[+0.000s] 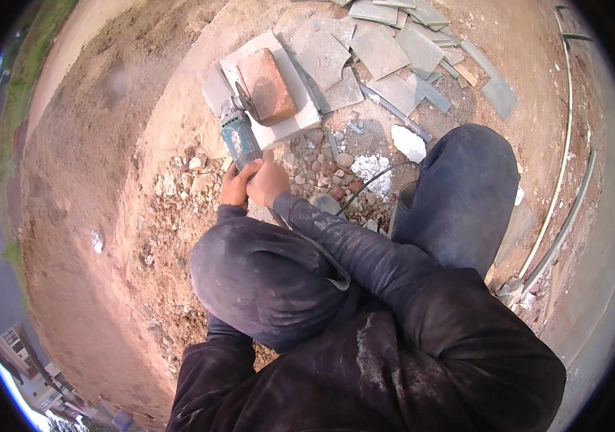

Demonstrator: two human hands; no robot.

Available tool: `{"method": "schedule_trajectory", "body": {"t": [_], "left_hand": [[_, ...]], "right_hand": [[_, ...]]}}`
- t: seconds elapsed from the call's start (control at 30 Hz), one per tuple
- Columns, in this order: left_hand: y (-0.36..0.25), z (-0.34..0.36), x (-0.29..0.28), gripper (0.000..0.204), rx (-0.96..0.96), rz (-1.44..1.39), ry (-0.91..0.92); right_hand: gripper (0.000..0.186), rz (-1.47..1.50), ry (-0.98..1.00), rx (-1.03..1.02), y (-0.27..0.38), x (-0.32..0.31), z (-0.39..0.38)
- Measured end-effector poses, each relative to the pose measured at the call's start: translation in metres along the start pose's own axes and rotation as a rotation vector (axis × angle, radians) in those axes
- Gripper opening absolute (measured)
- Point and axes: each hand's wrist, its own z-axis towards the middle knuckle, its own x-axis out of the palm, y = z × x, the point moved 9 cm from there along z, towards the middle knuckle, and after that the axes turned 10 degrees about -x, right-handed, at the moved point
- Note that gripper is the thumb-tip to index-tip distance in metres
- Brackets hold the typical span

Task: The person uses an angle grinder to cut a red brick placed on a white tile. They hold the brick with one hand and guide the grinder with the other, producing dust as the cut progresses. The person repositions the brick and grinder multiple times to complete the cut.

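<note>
An angle grinder with a teal body is gripped by both my hands at its rear end. My left hand is closed round the handle from the left, partly hidden by the other. Closed over the same end is my right hand. The grinder's disc stands on edge at the left side of a reddish brick; whether it touches the brick I cannot tell. Beneath the brick is a pale slab, lying on the ground. A dark cable runs over the gravel near my right knee.
Cut grey stone tiles lie in a loose pile beyond the slab, to the right. Gravel and white lumps surround my feet. Long pipes stretch along the right side. Bare soil spreads to the left.
</note>
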Motion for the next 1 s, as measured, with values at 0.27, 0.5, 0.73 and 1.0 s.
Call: {"method": "schedule_trajectory", "body": {"t": [0.27, 0.5, 0.73, 1.0], "left_hand": [[0.003, -0.028, -0.012, 0.048, -0.002, -0.132, -0.061], [0.023, -0.027, -0.006, 0.047, -0.003, -0.283, -0.088], [0.039, -0.024, 0.013, 0.041, -0.007, -0.434, -0.073], [0.061, -0.005, 0.021, 0.040, 0.050, -0.600, -0.021]], "right_hand": [[0.057, -0.099, 0.121, -0.124, 0.022, 0.007, -0.013], [0.060, -0.225, 0.187, -0.291, 0.020, 0.005, -0.016], [0.060, -0.469, 0.246, -0.333, 0.008, -0.003, -0.015], [0.066, -0.623, 0.268, -0.404, 0.014, -0.004, -0.013]]}}
